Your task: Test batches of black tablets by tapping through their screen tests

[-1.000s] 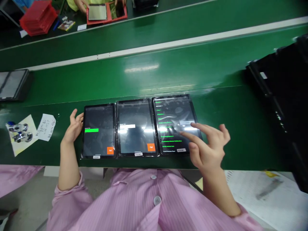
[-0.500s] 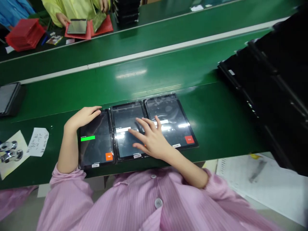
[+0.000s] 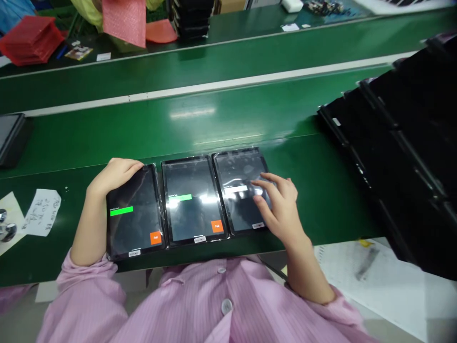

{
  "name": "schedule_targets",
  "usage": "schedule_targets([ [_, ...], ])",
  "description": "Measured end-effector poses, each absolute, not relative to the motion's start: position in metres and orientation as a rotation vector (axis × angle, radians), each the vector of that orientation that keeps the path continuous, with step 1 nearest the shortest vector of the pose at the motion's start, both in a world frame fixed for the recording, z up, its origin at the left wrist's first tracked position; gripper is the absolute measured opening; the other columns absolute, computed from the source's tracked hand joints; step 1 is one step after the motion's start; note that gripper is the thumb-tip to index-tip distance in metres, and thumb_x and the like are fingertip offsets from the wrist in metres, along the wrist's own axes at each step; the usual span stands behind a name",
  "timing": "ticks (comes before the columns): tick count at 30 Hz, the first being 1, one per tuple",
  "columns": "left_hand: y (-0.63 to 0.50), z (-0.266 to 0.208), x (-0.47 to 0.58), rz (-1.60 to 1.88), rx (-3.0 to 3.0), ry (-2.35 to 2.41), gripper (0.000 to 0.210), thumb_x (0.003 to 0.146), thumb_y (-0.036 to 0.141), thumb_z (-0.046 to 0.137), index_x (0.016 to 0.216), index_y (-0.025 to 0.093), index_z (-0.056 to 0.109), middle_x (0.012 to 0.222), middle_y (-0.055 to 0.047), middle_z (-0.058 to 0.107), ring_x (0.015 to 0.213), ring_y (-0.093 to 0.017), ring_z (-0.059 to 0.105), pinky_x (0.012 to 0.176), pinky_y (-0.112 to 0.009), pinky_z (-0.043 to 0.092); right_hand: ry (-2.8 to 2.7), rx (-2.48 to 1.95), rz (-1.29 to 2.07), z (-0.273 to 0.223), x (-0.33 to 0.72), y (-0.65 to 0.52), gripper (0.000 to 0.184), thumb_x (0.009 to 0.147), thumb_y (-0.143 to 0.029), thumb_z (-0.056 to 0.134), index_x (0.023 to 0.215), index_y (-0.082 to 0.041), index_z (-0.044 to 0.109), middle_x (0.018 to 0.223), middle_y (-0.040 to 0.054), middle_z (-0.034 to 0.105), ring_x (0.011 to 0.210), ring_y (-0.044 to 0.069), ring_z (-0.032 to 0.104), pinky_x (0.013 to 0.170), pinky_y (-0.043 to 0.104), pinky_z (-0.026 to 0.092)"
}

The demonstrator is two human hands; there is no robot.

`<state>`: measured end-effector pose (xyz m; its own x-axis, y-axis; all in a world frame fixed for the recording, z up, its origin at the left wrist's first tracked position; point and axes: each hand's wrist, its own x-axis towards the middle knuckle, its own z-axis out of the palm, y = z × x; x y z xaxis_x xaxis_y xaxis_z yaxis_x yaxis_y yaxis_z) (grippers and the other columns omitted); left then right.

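Three dark tablets lie side by side, screens up, in front of me. The left tablet [image 3: 137,200] and middle tablet [image 3: 193,214] each show a green bar and an orange "Fail" box. On the right tablet [image 3: 237,171] the bar is white. My left hand [image 3: 116,175] is bent over the left tablet's upper left corner, its fingers close together along the top edge; the thumb is hidden. My right hand [image 3: 280,205] is open over the right tablet, fingers apart, the index fingertip at the white bar. It covers this tablet's lower right part.
Black stacked devices [image 3: 403,138] rise at the right. More tablets [image 3: 10,136] lie at far left, near a handwritten note [image 3: 43,212]. Papers [image 3: 342,267] are below the green table's edge [image 3: 335,240]. Across the bench, a person in yellow handles a red pouch [image 3: 124,21].
My right hand has moved right, from the middle tablet to the right one. The middle tablet's bar has turned from white to green. The left tablet has shifted slightly away from the middle one.
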<state>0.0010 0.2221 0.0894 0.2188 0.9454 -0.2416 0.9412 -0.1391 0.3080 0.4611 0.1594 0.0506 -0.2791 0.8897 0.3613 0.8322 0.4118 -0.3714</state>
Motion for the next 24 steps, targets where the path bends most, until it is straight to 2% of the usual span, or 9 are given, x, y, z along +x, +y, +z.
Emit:
schedule_targets([
  [6,0.226,0.087,0.002,0.070,1.980,1.774,0.053,0.094,0.059,0.038,0.102,0.024,0.078,0.118,-0.002,0.075,0.112,-0.028,0.067,0.094,-0.033,0.049,-2.324,-1.549,0.125,0.041,0.468,0.153,0.039,0.101,-0.044,0.043,0.133,-0.036,0.064,0.146,0.0125,0.045,0.134,0.038,0.042,0.113,0.072,0.022],
  [10,0.226,0.085,-0.001,0.110,1.953,1.776,0.054,0.093,0.062,0.040,0.099,0.025,0.079,0.115,-0.001,0.077,0.109,-0.028,0.068,0.091,-0.031,0.051,-2.439,-1.476,0.148,0.051,0.464,0.161,0.036,0.100,-0.048,0.047,0.125,-0.036,0.069,0.151,0.0125,0.043,0.137,0.043,0.038,0.110,0.079,0.017],
  [13,0.226,0.084,-0.004,0.139,1.961,1.733,0.055,0.094,0.063,0.041,0.105,0.025,0.079,0.118,-0.002,0.076,0.112,-0.028,0.067,0.094,-0.030,0.050,-2.176,-1.407,0.199,0.070,0.478,0.181,0.041,0.099,-0.051,0.048,0.131,-0.031,0.064,0.145,0.0147,0.049,0.135,0.039,0.045,0.111,0.071,0.030],
  [16,0.227,0.083,-0.006,0.154,1.968,1.696,0.055,0.094,0.063,0.042,0.108,0.025,0.078,0.120,-0.002,0.075,0.113,-0.028,0.067,0.096,-0.031,0.049,-1.874,-1.368,0.240,0.091,0.492,0.207,0.039,0.100,-0.048,0.045,0.127,-0.027,0.065,0.125,0.0136,0.062,0.123,0.033,0.057,0.105,0.055,0.045],
  [19,0.228,0.083,-0.006,0.150,1.964,1.699,0.054,0.094,0.063,0.042,0.105,0.025,0.079,0.119,-0.003,0.075,0.112,-0.028,0.067,0.095,-0.032,0.050,-2.100,-1.331,0.423,0.100,0.482,0.230,0.036,0.100,-0.048,0.046,0.118,-0.025,0.069,0.113,0.0117,0.067,0.111,0.030,0.063,0.099,0.049,0.051],
  [21,0.228,0.083,-0.005,0.147,1.965,1.712,0.053,0.094,0.063,0.042,0.102,0.025,0.079,0.117,-0.002,0.076,0.110,-0.029,0.068,0.093,-0.032,0.050,-2.359,-1.237,0.511,0.098,0.460,0.240,0.039,0.101,-0.049,0.046,0.121,-0.024,0.068,0.121,0.0134,0.064,0.115,0.030,0.061,0.101,0.050,0.049],
  [24,0.228,0.083,-0.002,0.155,1.992,1.737,0.053,0.094,0.061,0.041,0.098,0.026,0.080,0.114,-0.002,0.077,0.108,-0.029,0.069,0.091,-0.034,0.051,-2.637,-1.122,0.442,0.088,0.413,0.252,0.046,0.102,-0.050,0.042,0.135,-0.027,0.063,0.143,0.0164,0.051,0.132,0.035,0.048,0.109,0.059,0.040],
])
